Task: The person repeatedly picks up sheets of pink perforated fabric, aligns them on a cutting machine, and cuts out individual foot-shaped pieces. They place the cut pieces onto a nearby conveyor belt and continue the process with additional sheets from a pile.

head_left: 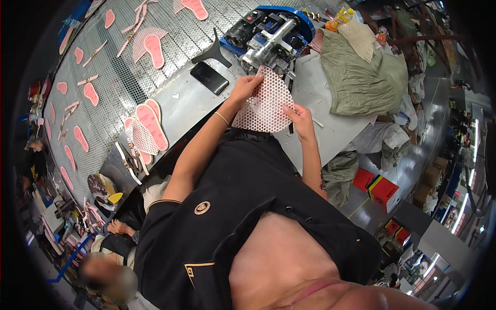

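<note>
At the grey bench [191, 98], one pink perforated sheet [264, 101] is held in front of the blue-and-silver machine [266, 36]: top edge pinched by left hand [245, 87], right edge pinched by right hand [300, 120]. One black phone [209, 77] is laid just left. Two red boxes [383, 191] are seen on the floor, lower right.
</note>
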